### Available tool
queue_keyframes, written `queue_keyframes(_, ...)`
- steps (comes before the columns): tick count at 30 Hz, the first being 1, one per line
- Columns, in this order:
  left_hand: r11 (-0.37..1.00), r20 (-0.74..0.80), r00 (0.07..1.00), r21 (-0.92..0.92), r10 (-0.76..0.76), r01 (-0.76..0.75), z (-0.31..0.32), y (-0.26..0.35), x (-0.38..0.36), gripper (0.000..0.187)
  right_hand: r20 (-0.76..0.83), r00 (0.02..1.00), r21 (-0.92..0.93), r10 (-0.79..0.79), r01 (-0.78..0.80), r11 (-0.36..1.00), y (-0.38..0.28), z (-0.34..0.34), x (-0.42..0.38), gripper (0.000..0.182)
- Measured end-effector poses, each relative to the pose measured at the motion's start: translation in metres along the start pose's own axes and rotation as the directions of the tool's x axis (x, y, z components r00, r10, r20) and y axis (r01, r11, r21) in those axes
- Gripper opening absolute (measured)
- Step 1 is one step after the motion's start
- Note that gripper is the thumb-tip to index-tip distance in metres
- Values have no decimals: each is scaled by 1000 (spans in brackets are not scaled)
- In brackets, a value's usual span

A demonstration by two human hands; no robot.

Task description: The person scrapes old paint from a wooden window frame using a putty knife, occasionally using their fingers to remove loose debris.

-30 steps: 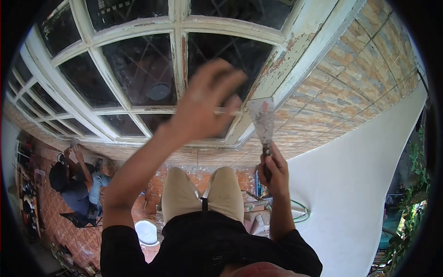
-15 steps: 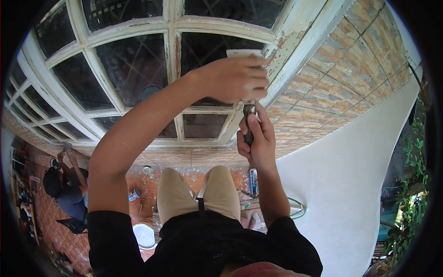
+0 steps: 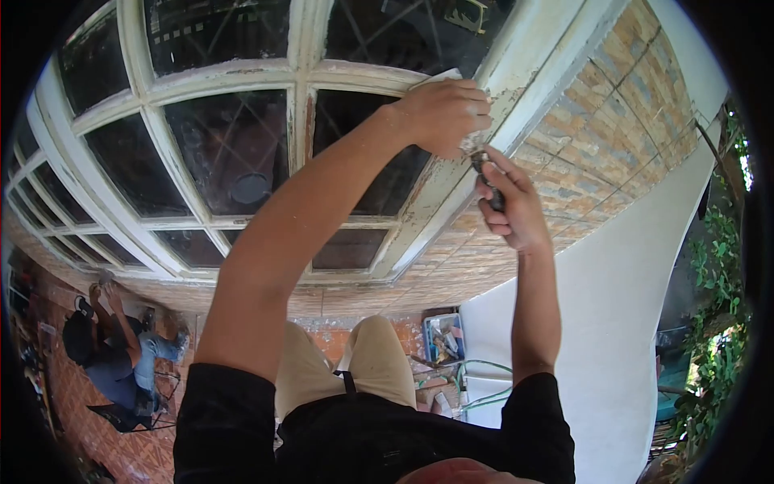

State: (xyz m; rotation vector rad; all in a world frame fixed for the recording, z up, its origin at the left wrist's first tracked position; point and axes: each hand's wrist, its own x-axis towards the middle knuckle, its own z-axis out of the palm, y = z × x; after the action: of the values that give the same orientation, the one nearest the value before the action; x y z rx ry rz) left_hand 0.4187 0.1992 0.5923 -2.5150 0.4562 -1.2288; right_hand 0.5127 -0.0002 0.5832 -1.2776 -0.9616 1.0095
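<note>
My right hand [image 3: 514, 206] is wrapped around the dark handle of a scraper [image 3: 493, 187], whose whitish-smeared metal end reaches up to the other hand. My left hand [image 3: 447, 117] is closed at the right side of the window frame [image 3: 455, 173], fingers curled toward the jamb. A flat white piece [image 3: 439, 78] sticks out behind its knuckles; the rest of it is hidden, and its kind does not show. Old cream paint on the frame is worn and flaking around both hands.
Stone-patterned tiles [image 3: 588, 137] cover the wall to the right, beside a white sheet [image 3: 597, 339]. Below are a tray of tools [image 3: 443, 337] and a green hose [image 3: 484, 399]. Another person [image 3: 113, 355] sits at the lower left, hands raised to the wall.
Both my hands have moved right and slightly up along the frame, the scraper with them. The view has shifted, and the tool tray now shows more fully.
</note>
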Motion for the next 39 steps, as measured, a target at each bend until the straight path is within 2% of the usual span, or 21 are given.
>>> queue_keyframes(1,999,-54,998,12,-32,33,1,1,2,35,0,1000,-14,5,-5,1000,-9,-3,0,46)
queue_keyframes(3,995,-139,986,32,-90,95,1,2,5,33,-19,1000,-162,6,-9,987,-27,-5,1,44)
queue_keyframes(6,981,-165,969,29,-186,193,3,4,6,31,-32,999,-225,33,-39,974,-41,-8,6,44)
queue_keyframes(7,981,-174,967,24,-188,195,2,1,2,31,9,999,-261,43,-39,965,-41,-5,12,44)
queue_keyframes(9,960,-220,961,187,-166,209,-3,-7,-18,30,42,998,-295,44,-30,955,-39,9,21,45)
queue_keyframes(10,964,-211,964,179,-160,199,-13,-8,-23,30,85,996,-324,41,-11,946,-37,19,25,45)
queue_keyframes(13,947,-61,965,188,-255,262,-33,-6,-34,33,65,997,-294,37,-16,956,-28,32,22,45)
queue_keyframes(14,942,-60,963,200,-264,271,-32,-5,-33,33,36,999,-296,19,-7,955,-28,35,22,45)
queue_keyframes(16,965,-130,975,169,-178,199,-23,-6,-29,35,40,999,-288,2,10,958,-27,33,17,46)
queue_keyframes(18,969,-122,979,168,-164,184,-12,-7,-16,34,-16,1000,-286,12,-16,958,-34,21,12,46)
queue_keyframes(20,973,-119,973,103,-196,208,2,-6,-2,35,-36,999,-289,16,-26,957,-41,5,11,45)
queue_keyframes(22,969,-81,975,123,-206,215,-1,-2,6,36,-89,995,-270,43,-66,961,-51,-2,12,44)
queue_keyframes(24,945,-105,945,82,-308,317,-4,0,7,35,-101,994,-296,47,-75,952,-62,2,14,44)
queue_keyframes(25,942,-173,934,71,-312,328,-4,-1,4,32,-71,996,-331,58,-79,940,-68,6,17,44)
queue_keyframes(26,942,-172,934,72,-312,328,-6,-5,-2,32,-44,996,-362,74,-85,928,-70,8,20,44)
queue_keyframes(28,910,-194,934,237,-299,340,-17,-8,-18,30,-64,995,-383,78,-97,919,-67,25,30,44)
queue_keyframes(29,911,-265,924,232,-277,340,-21,-11,-27,29,-33,996,-397,79,-85,914,-65,35,34,45)
queue_keyframes(32,942,-226,946,193,-230,276,-35,-14,-38,28,38,994,-391,104,-81,917,-57,50,27,45)
queue_keyframes(34,947,-212,953,193,-217,259,-37,-11,-40,29,20,1000,-385,22,-12,923,-47,57,17,46)
queue_keyframes(36,955,-203,960,188,-193,232,-31,-6,-35,29,26,999,-373,19,-7,928,-46,51,8,46)
queue_keyframes(39,988,-312,943,66,-114,141,2,3,-12,33,-106,994,-457,12,-59,887,-49,29,-10,46)
